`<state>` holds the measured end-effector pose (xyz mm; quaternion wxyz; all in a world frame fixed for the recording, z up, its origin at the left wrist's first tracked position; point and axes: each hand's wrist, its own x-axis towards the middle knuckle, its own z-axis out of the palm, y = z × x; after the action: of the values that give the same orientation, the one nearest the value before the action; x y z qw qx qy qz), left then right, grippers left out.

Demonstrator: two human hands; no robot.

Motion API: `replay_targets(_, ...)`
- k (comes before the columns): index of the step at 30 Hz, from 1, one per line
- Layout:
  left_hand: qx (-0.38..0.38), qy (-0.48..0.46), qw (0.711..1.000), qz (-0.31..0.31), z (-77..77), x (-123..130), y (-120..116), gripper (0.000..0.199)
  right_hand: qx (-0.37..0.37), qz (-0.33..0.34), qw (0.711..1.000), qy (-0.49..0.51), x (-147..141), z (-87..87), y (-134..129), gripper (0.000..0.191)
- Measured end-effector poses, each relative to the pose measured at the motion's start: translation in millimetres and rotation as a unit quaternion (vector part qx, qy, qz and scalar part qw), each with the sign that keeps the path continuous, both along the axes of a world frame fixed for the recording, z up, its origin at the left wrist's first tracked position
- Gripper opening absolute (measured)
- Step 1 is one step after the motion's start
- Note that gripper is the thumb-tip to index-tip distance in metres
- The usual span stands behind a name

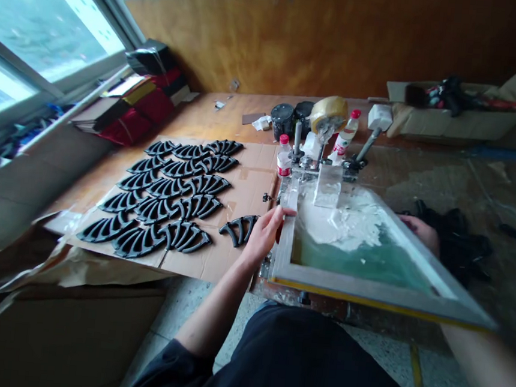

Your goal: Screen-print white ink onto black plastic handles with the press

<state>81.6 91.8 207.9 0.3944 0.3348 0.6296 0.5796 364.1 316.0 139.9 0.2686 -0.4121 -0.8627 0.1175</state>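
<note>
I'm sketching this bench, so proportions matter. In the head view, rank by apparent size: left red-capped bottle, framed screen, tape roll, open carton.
Largest to smallest:
Framed screen
Open carton
Tape roll
Left red-capped bottle

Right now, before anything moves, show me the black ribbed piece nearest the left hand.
The lone piece beside the left hand, apart from the rows.

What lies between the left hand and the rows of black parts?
One separate black part lies on the cardboard between the left hand and the rows, with bare cardboard beside it, as the head view shows.
</note>
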Motion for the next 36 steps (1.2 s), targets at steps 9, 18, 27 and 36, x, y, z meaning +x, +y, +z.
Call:
replay_targets(9,-0.208,0.176,0.962,-0.006,-109.6,7,-15,0.055,0.037,0.153,0.983,-0.093,-125,30.2,-26,0.044)
replay_targets(18,-0.219,0.205,0.954,-0.017,-124.9,2,-15,0.053,-0.021,0.373,0.912,-0.17,-82,2.2,-77,0.029)
replay_targets(27,-0.205,0.175,0.963,0.008,-129.7,3,-15,0.052,-0.015,0.355,0.927,-0.119,-85,3.3,-79,0.036)
replay_targets(36,-0.185,0.126,0.975,0.004,-113.0,2,-16,0.057,-0.055,0.309,0.945,-0.087,-97,10.7,-74,0.023)
